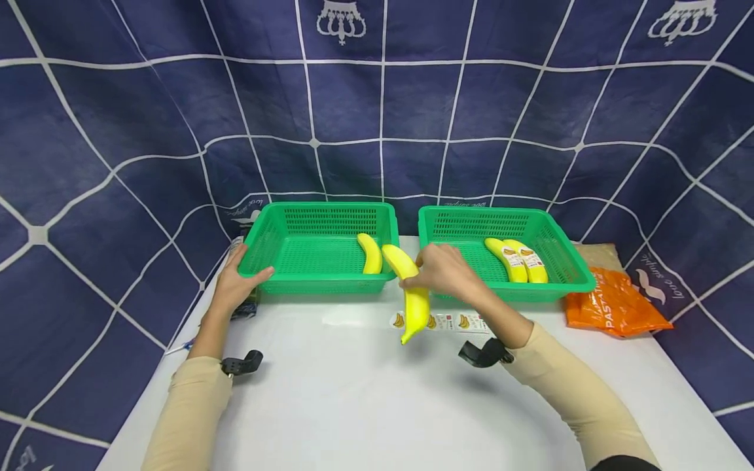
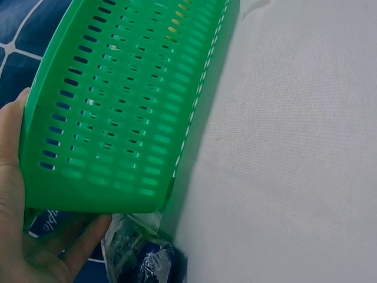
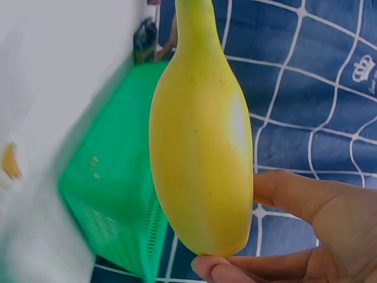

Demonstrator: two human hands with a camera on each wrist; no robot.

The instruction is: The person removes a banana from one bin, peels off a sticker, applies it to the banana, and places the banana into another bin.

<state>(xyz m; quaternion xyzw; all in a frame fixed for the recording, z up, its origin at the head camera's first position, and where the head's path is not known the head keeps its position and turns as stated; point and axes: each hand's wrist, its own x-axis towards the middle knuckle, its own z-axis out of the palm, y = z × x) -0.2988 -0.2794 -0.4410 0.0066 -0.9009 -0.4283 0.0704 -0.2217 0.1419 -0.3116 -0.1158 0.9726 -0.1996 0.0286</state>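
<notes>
Head view: at the centre of the frame, my right hand (image 1: 440, 269) pinches a banana (image 1: 417, 306) between thumb and fingers, its tip pointing down. I judge it light, firm, slightly slick and easily bruised, best held gently round its thick middle. My left hand (image 1: 234, 282) is spread, touching the green basket (image 1: 324, 284) left of centre.

A curved yellow banana (image 1: 417, 307) is held aloft, greenish stem toward the near side, beside the right end of the left, slotted green basket (image 1: 318, 285).
</notes>
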